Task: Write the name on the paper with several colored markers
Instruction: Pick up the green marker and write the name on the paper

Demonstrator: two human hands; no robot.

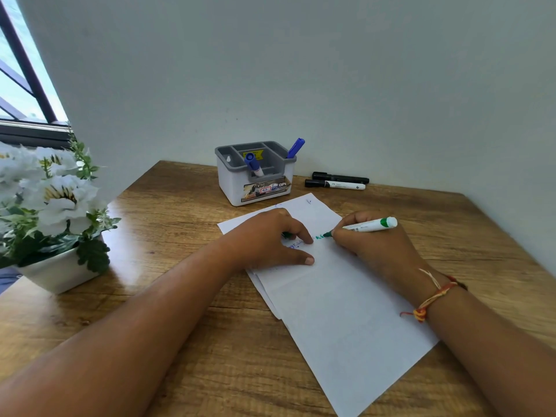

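On desk (180, 296): organizer (228, 179), two blue markers (296, 147) | left hand (264, 239) presses paper (346, 311) | right hand (376, 245) grips green marker (370, 225)

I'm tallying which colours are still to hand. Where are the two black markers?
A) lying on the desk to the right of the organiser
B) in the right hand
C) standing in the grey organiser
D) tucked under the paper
A: the black markers lie side by side on the desk right of the grey organiser, which holds only blue markers.
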